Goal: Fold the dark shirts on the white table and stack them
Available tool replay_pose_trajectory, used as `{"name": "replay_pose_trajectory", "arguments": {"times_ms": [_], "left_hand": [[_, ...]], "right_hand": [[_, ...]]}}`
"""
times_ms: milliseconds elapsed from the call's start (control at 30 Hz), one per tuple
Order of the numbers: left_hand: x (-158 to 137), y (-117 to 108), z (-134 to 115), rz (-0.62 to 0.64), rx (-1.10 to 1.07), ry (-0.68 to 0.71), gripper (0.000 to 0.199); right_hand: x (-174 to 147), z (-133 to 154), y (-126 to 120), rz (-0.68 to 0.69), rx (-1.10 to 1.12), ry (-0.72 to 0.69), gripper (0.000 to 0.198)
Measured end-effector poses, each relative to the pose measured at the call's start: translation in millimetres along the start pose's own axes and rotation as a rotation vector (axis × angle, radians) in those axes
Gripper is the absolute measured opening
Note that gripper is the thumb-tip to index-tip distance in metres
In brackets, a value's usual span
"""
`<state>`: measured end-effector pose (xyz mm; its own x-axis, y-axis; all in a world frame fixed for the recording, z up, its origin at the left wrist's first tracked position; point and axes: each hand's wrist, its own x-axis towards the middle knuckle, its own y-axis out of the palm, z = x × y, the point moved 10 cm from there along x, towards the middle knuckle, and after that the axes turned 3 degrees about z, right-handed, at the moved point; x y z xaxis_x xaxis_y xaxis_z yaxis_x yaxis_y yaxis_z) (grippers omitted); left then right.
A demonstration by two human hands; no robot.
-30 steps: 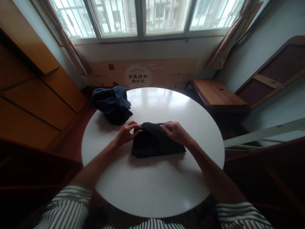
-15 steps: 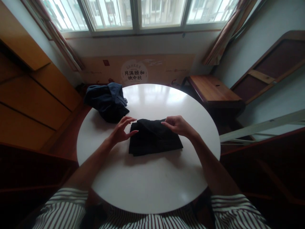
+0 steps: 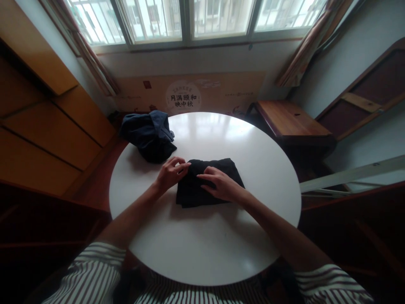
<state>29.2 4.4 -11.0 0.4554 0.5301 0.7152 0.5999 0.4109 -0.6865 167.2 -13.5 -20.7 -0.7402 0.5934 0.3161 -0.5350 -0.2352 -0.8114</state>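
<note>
A folded black garment (image 3: pixel 218 166) lies on the white round table (image 3: pixel 202 249); its exact kind does not show. At its upper left edge is my left hand (image 3: pixel 172 172), fingers bent and drawn together on the cloth. My right hand (image 3: pixel 220 183) reaches over the middle of the garment, fingers stretched to the left and thumb apart, resting on or just above the fabric. Beyond my left hand, a dark blue garment (image 3: pixel 145 135) sits in a loose heap near the table's far left edge.
A low wooden table (image 3: pixel 292 120) stands at the back right, beside a wood-framed panel (image 3: pixel 363 93) against the wall. Wooden cabinets (image 3: pixel 60 131) line the left. A printed banner (image 3: pixel 221 90) runs along the wall below the window (image 3: pixel 218 19).
My right hand has moved from the garment's upper right edge leftward to its middle, its fingers opening out. The left hand has closed up at the upper left edge. The raised flap now lies flatter.
</note>
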Motion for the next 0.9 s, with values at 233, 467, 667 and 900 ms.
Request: {"name": "replay_pose_trajectory", "arguments": {"times_ms": [233, 467, 667, 900], "left_hand": [[-3, -3, 15, 0.105, -0.076, -0.062, 0.008], [-1, 5, 18, 0.272, -0.204, -0.015, 0.022], [14, 31, 28, 0.514, -0.161, 0.092, 0.044], [27, 53, 36, 0.527, -0.184, 0.113, 0.036]], "right_hand": [[-1, -9, -14, -0.023, 0.121, 0.01, 0.024], [-23, -93, -80, -0.295, 0.087, 0.203, 0.028], [-27, -116, -68, -0.14, 0.195, 0.159, 0.027], [-31, -139, -60, -0.154, 0.271, 0.238, 0.034]]}}
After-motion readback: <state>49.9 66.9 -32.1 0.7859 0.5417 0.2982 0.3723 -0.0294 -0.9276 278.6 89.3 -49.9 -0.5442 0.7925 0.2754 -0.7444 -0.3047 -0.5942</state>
